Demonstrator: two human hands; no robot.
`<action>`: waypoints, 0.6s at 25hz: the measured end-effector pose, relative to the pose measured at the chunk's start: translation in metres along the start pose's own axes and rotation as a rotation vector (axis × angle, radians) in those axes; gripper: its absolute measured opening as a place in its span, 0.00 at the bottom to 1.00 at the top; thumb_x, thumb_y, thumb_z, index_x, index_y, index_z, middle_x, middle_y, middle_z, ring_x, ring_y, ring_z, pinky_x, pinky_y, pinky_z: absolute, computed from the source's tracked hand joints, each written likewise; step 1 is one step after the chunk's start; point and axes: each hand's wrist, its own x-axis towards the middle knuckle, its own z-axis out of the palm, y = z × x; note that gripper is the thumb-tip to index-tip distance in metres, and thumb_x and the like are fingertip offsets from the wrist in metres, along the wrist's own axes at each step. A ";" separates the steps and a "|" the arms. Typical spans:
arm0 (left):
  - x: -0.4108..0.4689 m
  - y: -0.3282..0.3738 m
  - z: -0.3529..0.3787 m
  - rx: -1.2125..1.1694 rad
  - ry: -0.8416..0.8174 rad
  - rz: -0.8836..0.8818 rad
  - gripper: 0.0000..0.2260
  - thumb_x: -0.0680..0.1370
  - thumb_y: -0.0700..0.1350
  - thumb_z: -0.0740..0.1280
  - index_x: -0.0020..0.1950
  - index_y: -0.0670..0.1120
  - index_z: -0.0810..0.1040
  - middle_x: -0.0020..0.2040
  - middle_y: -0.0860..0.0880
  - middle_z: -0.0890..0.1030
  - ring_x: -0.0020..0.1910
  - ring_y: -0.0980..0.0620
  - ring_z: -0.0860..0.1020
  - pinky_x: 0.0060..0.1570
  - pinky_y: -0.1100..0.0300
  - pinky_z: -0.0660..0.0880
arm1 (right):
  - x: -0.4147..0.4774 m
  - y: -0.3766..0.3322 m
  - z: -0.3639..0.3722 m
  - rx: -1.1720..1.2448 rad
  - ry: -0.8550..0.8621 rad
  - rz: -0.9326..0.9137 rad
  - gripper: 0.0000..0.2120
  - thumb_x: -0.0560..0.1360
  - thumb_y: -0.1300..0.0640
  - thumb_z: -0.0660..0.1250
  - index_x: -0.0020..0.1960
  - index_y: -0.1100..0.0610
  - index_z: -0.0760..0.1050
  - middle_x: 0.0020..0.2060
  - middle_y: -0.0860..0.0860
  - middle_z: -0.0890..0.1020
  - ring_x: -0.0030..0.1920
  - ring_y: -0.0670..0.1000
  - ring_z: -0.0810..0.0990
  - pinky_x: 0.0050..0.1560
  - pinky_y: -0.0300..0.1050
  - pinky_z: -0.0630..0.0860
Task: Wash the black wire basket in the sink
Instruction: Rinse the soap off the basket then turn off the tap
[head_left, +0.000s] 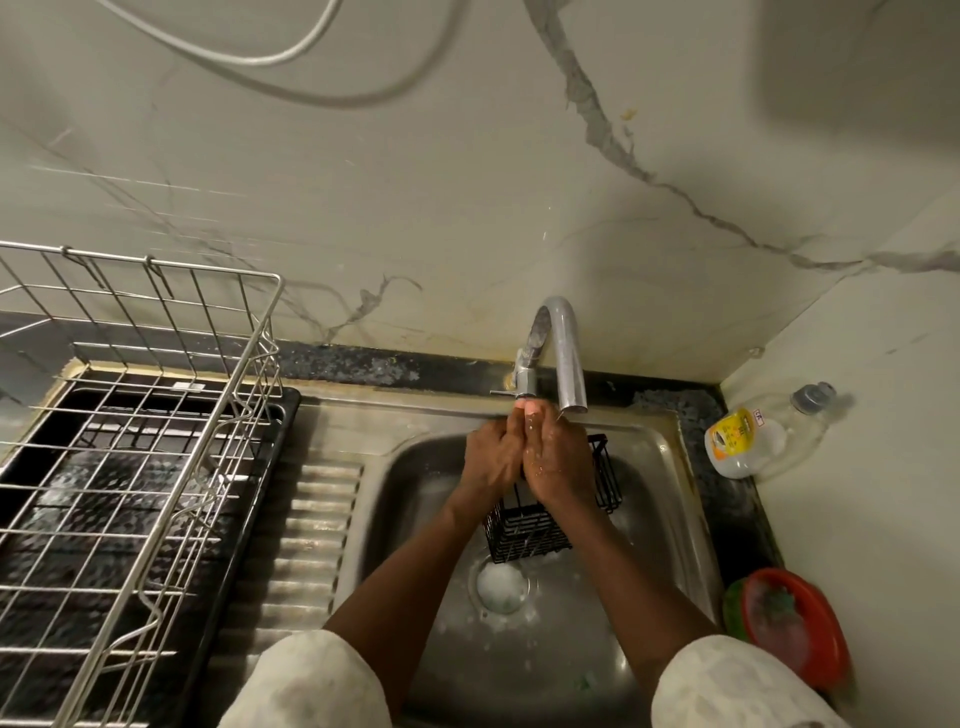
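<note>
Left hand (491, 457): raised over the sink (395, 499), palm against the right hand, fingers stretched toward the tap; its grip is apart and holds nothing.
Right hand (558, 462): pressed flat to the left one just under the spout, wet and shining; grip likewise apart, nothing in it.
Black wire basket (524, 530): lying in the sink bowl directly below the hands, just beyond the foamy drain (501, 584); neither hand touches it.
Tap (563, 353): curved metal, spout just above the fingertips.
Dish rack (140, 415): metal wire, left of the ribbed drainboard (306, 545).
Worktop (737, 509): a clear bottle (753, 441) on its side and a red bowl (800, 634) sit to the right.
</note>
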 end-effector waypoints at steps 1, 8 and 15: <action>-0.003 -0.001 -0.002 -0.005 0.052 0.036 0.25 0.84 0.58 0.58 0.32 0.49 0.78 0.31 0.46 0.82 0.30 0.48 0.81 0.34 0.51 0.81 | -0.001 -0.006 0.002 0.049 -0.014 0.026 0.39 0.78 0.29 0.37 0.58 0.53 0.77 0.44 0.54 0.84 0.41 0.50 0.83 0.39 0.47 0.83; -0.003 -0.006 -0.004 -0.024 0.157 -0.034 0.28 0.83 0.59 0.61 0.37 0.38 0.82 0.29 0.43 0.82 0.26 0.50 0.80 0.30 0.55 0.80 | -0.010 0.047 -0.018 -0.250 -0.102 -0.053 0.29 0.81 0.35 0.41 0.68 0.46 0.71 0.69 0.49 0.72 0.61 0.53 0.78 0.61 0.57 0.75; 0.001 -0.012 -0.029 -0.141 0.279 -0.178 0.26 0.78 0.60 0.69 0.29 0.43 0.74 0.24 0.47 0.72 0.23 0.51 0.69 0.27 0.59 0.71 | 0.018 0.003 -0.021 -0.107 -0.166 0.325 0.21 0.85 0.41 0.51 0.54 0.56 0.74 0.36 0.48 0.76 0.31 0.45 0.74 0.29 0.39 0.66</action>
